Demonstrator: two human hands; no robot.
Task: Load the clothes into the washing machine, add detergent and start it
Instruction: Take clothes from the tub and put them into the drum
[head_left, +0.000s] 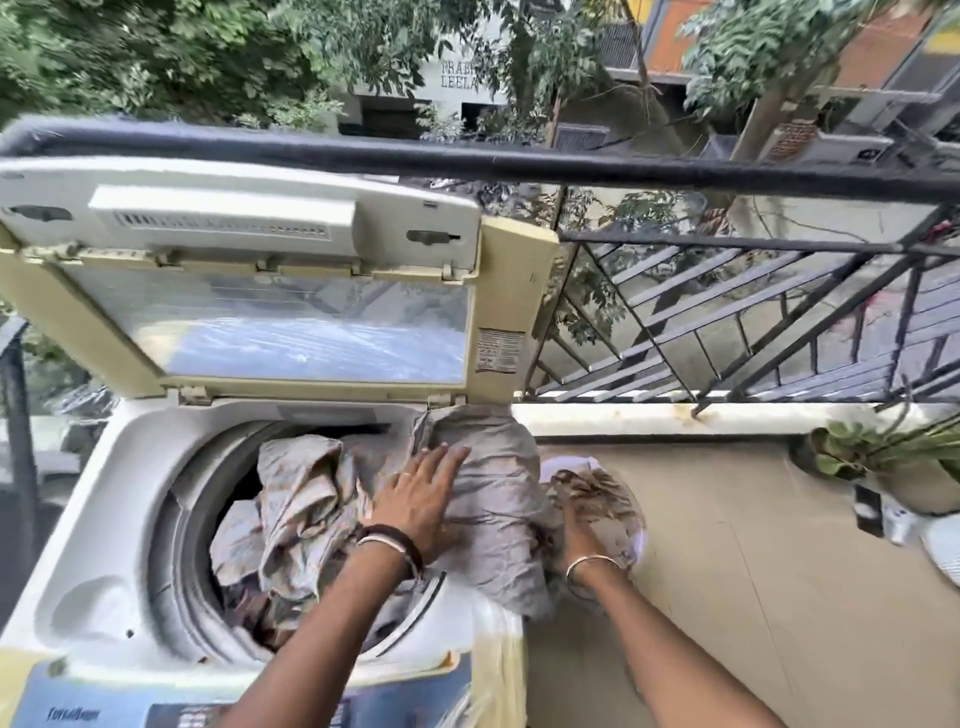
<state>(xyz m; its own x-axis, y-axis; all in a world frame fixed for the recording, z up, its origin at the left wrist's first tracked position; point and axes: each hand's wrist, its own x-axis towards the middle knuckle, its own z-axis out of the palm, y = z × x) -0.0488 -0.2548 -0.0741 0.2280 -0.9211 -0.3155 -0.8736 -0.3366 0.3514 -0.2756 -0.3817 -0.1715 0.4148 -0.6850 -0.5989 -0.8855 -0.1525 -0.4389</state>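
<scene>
Clothes (498, 499), grey, crumpled, draped over washing machine (104, 493) rim, left hand (421, 499) flat, right hand (576, 535) gripping them

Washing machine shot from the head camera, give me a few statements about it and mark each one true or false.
1. The washing machine lid is closed. False: it stands raised open.
2. The left hand lies flat on the grey cloth. True.
3. The drum is empty. False: cloth already lies in it.
4. Part of the grey cloth hangs over the machine's right edge. True.
5. The right hand holds a detergent bottle. False: it is at a bundle of patterned cloth.
</scene>
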